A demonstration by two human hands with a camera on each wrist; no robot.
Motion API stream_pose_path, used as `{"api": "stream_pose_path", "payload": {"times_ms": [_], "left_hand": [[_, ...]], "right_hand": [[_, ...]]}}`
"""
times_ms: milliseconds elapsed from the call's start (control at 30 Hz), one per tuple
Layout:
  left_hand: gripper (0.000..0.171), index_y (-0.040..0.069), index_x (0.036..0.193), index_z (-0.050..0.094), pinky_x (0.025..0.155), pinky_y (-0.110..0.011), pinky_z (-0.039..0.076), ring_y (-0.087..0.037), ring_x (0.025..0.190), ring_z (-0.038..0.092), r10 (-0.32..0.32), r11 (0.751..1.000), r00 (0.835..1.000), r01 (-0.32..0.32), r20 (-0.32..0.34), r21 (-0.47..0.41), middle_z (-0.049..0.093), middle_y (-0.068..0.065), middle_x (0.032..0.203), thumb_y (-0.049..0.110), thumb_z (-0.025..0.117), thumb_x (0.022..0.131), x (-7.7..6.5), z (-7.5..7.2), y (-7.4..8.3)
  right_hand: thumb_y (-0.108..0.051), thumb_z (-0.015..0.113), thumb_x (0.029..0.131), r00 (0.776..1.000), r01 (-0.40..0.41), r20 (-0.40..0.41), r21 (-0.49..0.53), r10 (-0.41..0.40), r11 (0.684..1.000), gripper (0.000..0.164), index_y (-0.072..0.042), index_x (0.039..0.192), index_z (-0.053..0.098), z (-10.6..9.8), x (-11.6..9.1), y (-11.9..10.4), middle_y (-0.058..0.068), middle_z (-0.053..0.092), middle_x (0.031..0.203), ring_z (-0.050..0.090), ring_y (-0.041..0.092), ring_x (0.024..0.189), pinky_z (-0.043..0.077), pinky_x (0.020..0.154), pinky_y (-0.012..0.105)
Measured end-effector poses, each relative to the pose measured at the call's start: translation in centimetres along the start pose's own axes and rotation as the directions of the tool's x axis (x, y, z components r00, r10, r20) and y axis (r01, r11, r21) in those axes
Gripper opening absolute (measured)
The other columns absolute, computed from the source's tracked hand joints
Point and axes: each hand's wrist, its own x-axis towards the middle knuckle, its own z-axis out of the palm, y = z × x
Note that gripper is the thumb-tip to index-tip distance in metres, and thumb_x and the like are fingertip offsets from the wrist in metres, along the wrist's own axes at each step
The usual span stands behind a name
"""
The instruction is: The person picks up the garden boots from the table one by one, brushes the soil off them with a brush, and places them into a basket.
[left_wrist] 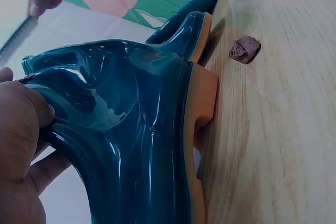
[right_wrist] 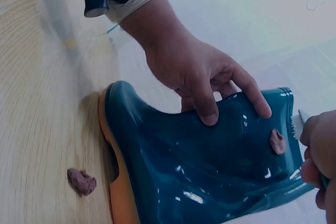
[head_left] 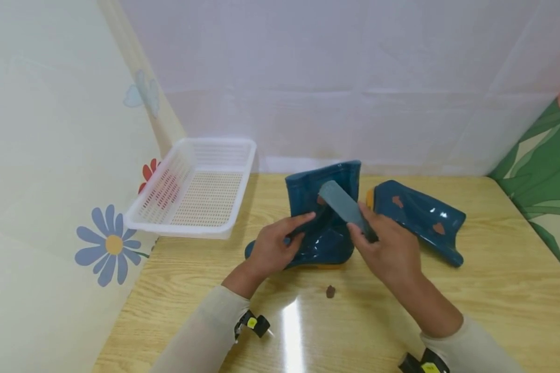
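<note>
A dark teal rain boot (head_left: 324,243) with an orange sole stands upright on the table, toe to the left. My left hand (head_left: 275,246) grips its shaft, thumb on one side and fingers on the other. In my right hand (head_left: 392,251) is a grey scrub brush (head_left: 343,202), held by its dark handle. Its bristles (right_wrist: 297,125) are right at the upper shaft, close to a brown mud-like patch (right_wrist: 277,141). A second teal boot (head_left: 417,220) lies on its side to the right, bearing two brown patches.
A brown clump (head_left: 330,291) lies on the wooden table (head_left: 191,311) in front of the upright boot. At the back left sits a white slotted plastic basket (head_left: 207,230). A pale wall (head_left: 308,103) rises behind the table, with flower-patterned panels at both sides.
</note>
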Motion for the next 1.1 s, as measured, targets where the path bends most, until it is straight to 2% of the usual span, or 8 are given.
{"api": "stream_pose_path", "payload": {"times_ms": [167, 333, 533, 633, 733, 867, 900, 1100], "left_hand": [[0.059, 0.016, 0.144, 0.058, 0.072, -0.029, 0.051, -0.015, 0.084, 0.060, -0.004, 1.000, 1.000, 0.004, 0.001, -0.001, 0.069, -0.008, 0.125, -0.006, 0.072, 0.091, -0.13, 0.02, 0.03], [0.060, 0.016, 0.145, 0.057, 0.070, -0.028, 0.050, -0.015, 0.081, 0.060, -0.004, 1.000, 1.000, 0.004, 0.001, 0.000, 0.069, -0.009, 0.123, -0.005, 0.072, 0.091, -0.16, 0.09, 0.02], [0.059, 0.016, 0.145, 0.057, 0.067, -0.027, 0.049, -0.014, 0.080, 0.058, 0.008, 1.000, 1.000, -0.008, 0.000, 0.022, 0.070, -0.008, 0.123, -0.005, 0.071, 0.091, -0.11, 0.04, -0.04], [0.059, 0.015, 0.145, 0.058, 0.067, -0.027, 0.049, -0.014, 0.080, 0.059, 0.011, 0.999, 1.000, -0.011, -0.001, 0.030, 0.070, -0.008, 0.123, -0.005, 0.071, 0.091, -0.10, 0.03, -0.08], [0.058, 0.015, 0.144, 0.058, 0.071, -0.028, 0.052, -0.014, 0.083, 0.060, 0.015, 0.999, 1.000, -0.015, 0.003, 0.031, 0.070, -0.008, 0.124, -0.005, 0.072, 0.091, -0.09, 0.06, -0.13], [0.059, 0.015, 0.144, 0.058, 0.075, -0.029, 0.054, -0.015, 0.085, 0.061, 0.019, 0.999, 1.000, -0.019, 0.007, 0.029, 0.070, -0.009, 0.123, -0.006, 0.071, 0.091, -0.11, 0.05, -0.07], [0.059, 0.015, 0.144, 0.058, 0.075, -0.029, 0.054, -0.015, 0.084, 0.061, 0.019, 0.999, 1.000, -0.019, 0.006, 0.031, 0.070, -0.009, 0.122, -0.006, 0.071, 0.091, -0.12, 0.06, -0.05], [0.058, 0.014, 0.144, 0.058, 0.070, -0.028, 0.051, -0.016, 0.083, 0.061, 0.008, 1.000, 1.000, -0.008, 0.002, 0.030, 0.070, -0.010, 0.125, -0.005, 0.072, 0.091, -0.18, 0.05, -0.06]], "right_hand": [[-0.020, 0.082, 0.087, 0.998, 0.024, 0.053, -0.008, -0.024, 1.000, 0.052, -0.004, 0.134, 0.068, 0.37, 0.08, -0.28, 0.016, 0.074, 0.091, 0.043, 0.014, 0.049, 0.031, 0.042, 0.027], [-0.018, 0.083, 0.087, 0.997, -0.004, 0.079, -0.051, 0.008, 0.999, 0.052, -0.005, 0.134, 0.068, 0.25, -0.33, 0.18, 0.012, 0.069, 0.079, 0.039, 0.012, 0.049, 0.029, 0.042, 0.027], [-0.018, 0.084, 0.084, 1.000, 0.028, 0.012, -0.057, -0.027, 0.998, 0.053, -0.005, 0.133, 0.069, 0.09, -0.49, 0.51, 0.016, 0.069, 0.079, 0.036, 0.012, 0.048, 0.027, 0.041, 0.028], [-0.017, 0.083, 0.084, 0.997, 0.062, -0.046, -0.027, -0.063, 0.998, 0.053, -0.003, 0.132, 0.069, 0.17, -0.48, 0.42, 0.018, 0.070, 0.080, 0.043, 0.015, 0.048, 0.030, 0.041, 0.029], [-0.023, 0.078, 0.089, 0.992, 0.091, -0.084, -0.007, -0.092, 0.996, 0.048, -0.002, 0.131, 0.069, 0.40, -0.40, 0.11, 0.018, 0.070, 0.079, 0.047, 0.018, 0.048, 0.031, 0.040, 0.029], [-0.025, 0.078, 0.090, 0.995, 0.094, -0.045, -0.016, -0.094, 0.995, 0.048, -0.003, 0.131, 0.070, 0.72, -0.26, -0.24, 0.014, 0.070, 0.078, 0.044, 0.014, 0.048, 0.030, 0.040, 0.026], [-0.020, 0.082, 0.086, 0.996, 0.087, -0.026, -0.021, -0.088, 0.996, 0.050, -0.003, 0.132, 0.069, 0.72, -0.25, -0.23, 0.014, 0.070, 0.079, 0.044, 0.014, 0.048, 0.030, 0.040, 0.026], [-0.017, 0.085, 0.084, 1.000, 0.031, 0.007, -0.045, -0.030, 0.999, 0.053, -0.003, 0.133, 0.069, 0.54, -0.60, 0.46, 0.016, 0.071, 0.082, 0.040, 0.014, 0.048, 0.028, 0.041, 0.027]]}}
